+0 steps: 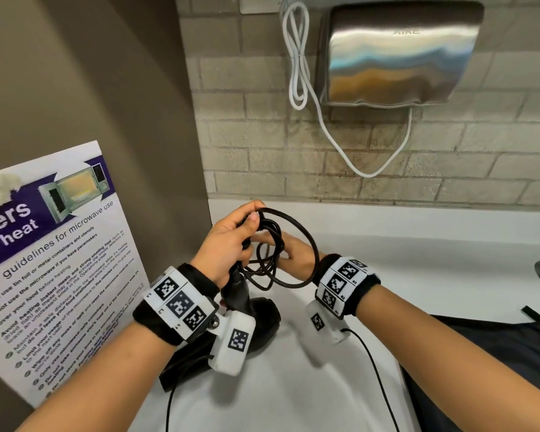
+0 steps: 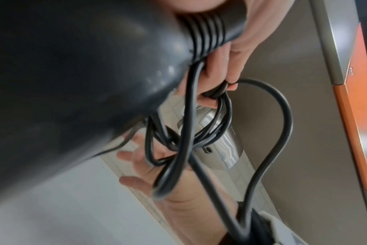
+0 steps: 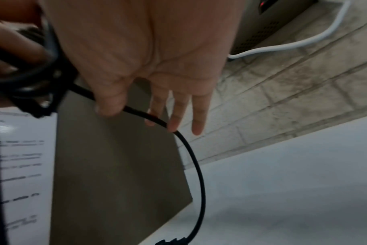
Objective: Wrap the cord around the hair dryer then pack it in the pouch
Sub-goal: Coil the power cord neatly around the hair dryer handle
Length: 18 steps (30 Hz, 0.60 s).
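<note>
My left hand (image 1: 228, 244) grips the handle of the black hair dryer (image 1: 259, 316) above the white counter, and its thumb and forefinger pinch the top of the gathered loops of black cord (image 1: 278, 241). The dryer body (image 2: 73, 66) fills the left wrist view, with cord loops (image 2: 287, 116) hanging beside it. My right hand (image 1: 296, 254) reaches through the loops with straight fingers, and a wide loop circles its wrist. The right wrist view shows that hand (image 3: 157, 66) flat, with the cord (image 3: 199, 165) running across its fingertips. A black fabric piece (image 1: 181, 366), possibly the pouch, lies under my left wrist.
A steel hand dryer (image 1: 396, 54) with a white cable (image 1: 300, 57) hangs on the brick wall ahead. A microwave safety poster (image 1: 53, 254) leans at the left. Dark fabric (image 1: 496, 353) covers the white counter (image 1: 418, 244) at the right.
</note>
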Tool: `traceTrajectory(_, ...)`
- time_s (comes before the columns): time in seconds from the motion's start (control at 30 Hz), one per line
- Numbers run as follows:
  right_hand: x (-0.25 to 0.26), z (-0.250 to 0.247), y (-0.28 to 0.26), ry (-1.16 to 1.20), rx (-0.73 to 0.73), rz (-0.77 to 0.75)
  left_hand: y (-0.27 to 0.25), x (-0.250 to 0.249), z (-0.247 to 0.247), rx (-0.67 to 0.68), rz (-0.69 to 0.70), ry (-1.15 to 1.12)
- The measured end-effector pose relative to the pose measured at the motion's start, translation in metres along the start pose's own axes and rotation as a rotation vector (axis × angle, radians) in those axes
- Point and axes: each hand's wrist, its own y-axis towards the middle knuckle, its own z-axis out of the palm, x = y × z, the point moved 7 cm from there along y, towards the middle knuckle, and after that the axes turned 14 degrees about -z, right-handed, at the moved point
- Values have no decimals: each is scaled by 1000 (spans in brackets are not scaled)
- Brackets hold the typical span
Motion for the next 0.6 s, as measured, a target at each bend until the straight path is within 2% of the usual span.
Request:
traceTrajectory(0.1,18,7,3,106,45,-46,-2,-1,-3,-15,-13,-11)
traceTrajectory(0.2,5,-4,2,-19,-54,8,-9,-2,1,62,-1,32)
traceTrajectory(0.27,-17,-14,-4,-57,-114,131,-13,-1,4,105,-1,70)
traceTrajectory(0.4,-84,-34,-40,-179,-169,488,-18,0,2,134,-6,35)
traceTrajectory(0.5,-121,-44,-78,-126,-225,762,-19,0,-1,114,4,9)
traceTrajectory(0.6,-123,-47,-85,-188,-135,846,-15,-2,-1,67,19,-8)
